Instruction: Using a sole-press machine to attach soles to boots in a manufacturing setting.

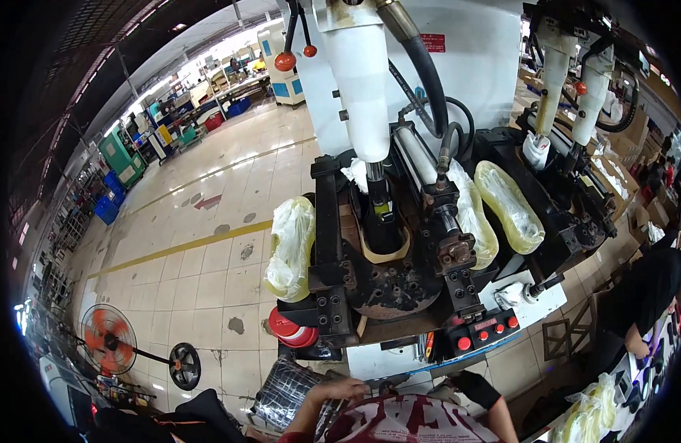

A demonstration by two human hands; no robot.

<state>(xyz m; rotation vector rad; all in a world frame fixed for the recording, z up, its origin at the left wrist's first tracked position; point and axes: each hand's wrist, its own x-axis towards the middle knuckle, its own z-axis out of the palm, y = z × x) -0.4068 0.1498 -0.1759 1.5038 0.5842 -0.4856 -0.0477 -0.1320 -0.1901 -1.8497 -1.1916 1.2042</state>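
Note:
My left hand (340,389) is low in front of my shirt, its fingers stretched out and nothing visible in it. Beside it lies a bundle wrapped in shiny dark plastic (287,395). My right hand (473,389), in a black covering, hangs in front of me below the press's red buttons; its fingers are too dark to make out. Ahead of both hands stands a black press (392,288). Its white cylinder (359,81) comes down over a dark shoe (383,235) with a tan sole edge, held between the press's side blocks. Neither hand touches the press.
Plastic-wrapped, yellowish sole-shaped pads (290,247) sit left of the press and more (508,208) to its right. A red bucket (292,328) stands near its left leg. An orange fan (108,340) is at left. Another person (639,310) works at the right.

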